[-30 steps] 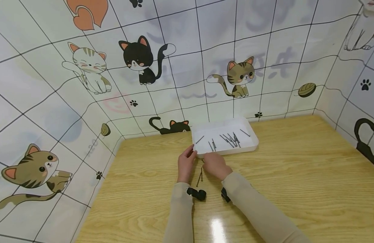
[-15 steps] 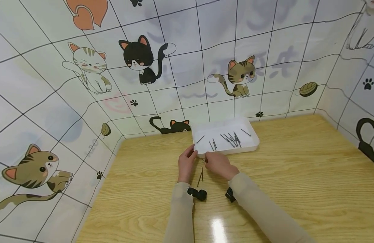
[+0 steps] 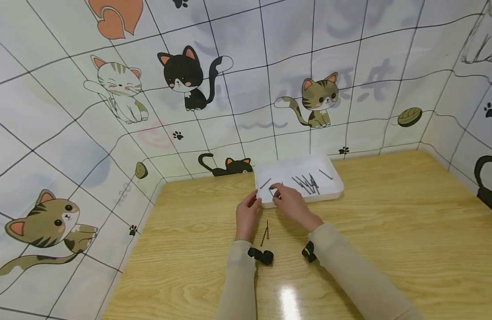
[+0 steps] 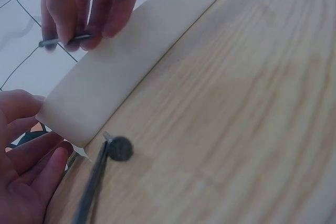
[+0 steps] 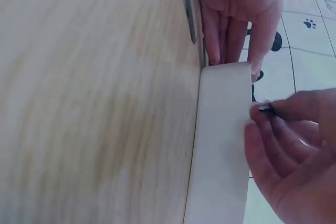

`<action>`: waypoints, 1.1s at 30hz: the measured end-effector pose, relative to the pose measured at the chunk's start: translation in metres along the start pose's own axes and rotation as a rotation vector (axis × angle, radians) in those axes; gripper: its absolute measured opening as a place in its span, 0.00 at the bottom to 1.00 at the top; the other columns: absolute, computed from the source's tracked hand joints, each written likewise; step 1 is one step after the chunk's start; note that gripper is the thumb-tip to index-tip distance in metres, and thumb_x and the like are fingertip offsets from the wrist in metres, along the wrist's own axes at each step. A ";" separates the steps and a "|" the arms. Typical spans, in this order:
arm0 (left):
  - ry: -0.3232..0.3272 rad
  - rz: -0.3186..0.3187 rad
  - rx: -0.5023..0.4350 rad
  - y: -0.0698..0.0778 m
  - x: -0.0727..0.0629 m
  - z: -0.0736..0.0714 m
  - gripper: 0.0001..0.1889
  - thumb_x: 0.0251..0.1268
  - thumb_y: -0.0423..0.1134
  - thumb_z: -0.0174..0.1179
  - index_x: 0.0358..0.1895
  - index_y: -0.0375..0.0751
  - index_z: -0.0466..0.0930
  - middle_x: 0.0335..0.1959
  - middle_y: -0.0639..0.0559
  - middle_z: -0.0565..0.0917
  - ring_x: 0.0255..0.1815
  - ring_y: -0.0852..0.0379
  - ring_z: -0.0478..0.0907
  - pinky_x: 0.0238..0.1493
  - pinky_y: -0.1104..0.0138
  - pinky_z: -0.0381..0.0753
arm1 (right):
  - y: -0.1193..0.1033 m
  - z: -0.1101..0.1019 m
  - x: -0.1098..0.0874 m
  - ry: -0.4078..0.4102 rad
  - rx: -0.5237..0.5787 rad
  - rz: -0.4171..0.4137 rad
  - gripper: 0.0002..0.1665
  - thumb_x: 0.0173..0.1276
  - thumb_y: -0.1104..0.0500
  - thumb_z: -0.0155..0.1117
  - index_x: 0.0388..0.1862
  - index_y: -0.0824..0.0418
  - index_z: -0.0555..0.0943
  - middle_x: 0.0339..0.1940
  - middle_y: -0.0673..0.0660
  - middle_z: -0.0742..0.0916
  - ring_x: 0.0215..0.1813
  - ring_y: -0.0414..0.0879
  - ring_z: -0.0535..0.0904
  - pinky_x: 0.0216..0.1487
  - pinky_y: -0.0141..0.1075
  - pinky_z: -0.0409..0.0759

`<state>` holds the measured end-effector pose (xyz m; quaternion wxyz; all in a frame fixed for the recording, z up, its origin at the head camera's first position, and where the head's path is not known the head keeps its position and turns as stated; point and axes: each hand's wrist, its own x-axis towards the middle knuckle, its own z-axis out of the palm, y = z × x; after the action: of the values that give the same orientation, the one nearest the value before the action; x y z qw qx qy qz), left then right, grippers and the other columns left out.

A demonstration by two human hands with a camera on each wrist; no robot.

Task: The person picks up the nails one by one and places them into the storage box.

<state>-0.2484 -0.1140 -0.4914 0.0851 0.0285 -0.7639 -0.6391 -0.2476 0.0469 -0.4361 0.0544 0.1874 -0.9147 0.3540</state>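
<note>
A shallow white tray (image 3: pixel 326 195) stands on the table near the back wall, with several dark nails (image 3: pixel 306 184) lying loose in it. My left hand (image 3: pixel 246 218) holds the tray's near left corner between thumb and fingers. Over the tray's front left part, my right hand (image 3: pixel 292 202) pinches a nail (image 4: pixel 81 38) between thumb and fingertips. That nail looks roughly level in the left wrist view. Two more nails (image 3: pixel 264 236) lie close together on the wood between my forearms. One broad round nail head (image 4: pixel 121 149) shows large in the left wrist view.
The wooden table (image 3: pixel 390 231) stretches to both sides of the tray. Behind and beside it rise walls (image 3: pixel 246 89) covered with a cat-and-grid print. Black wrist cameras (image 3: pixel 262 255) sit on both sleeves.
From the table before the tray, my right hand has risen with a nail and moved over the tray's front wall. My left hand stays at the corner.
</note>
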 end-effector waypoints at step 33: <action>0.026 -0.033 0.024 0.002 -0.001 0.002 0.18 0.60 0.43 0.56 0.55 0.51 0.75 0.52 0.53 0.77 0.51 0.61 0.72 0.51 0.63 0.70 | 0.056 -0.010 0.034 0.113 0.132 0.161 0.25 0.68 0.64 0.48 0.64 0.60 0.63 0.39 0.60 0.80 0.27 0.46 0.78 0.28 0.38 0.75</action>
<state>-0.2474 -0.1113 -0.4903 0.0843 0.0505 -0.7696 -0.6309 -0.3003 0.0813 -0.4557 0.0650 0.0960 -0.8969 0.4267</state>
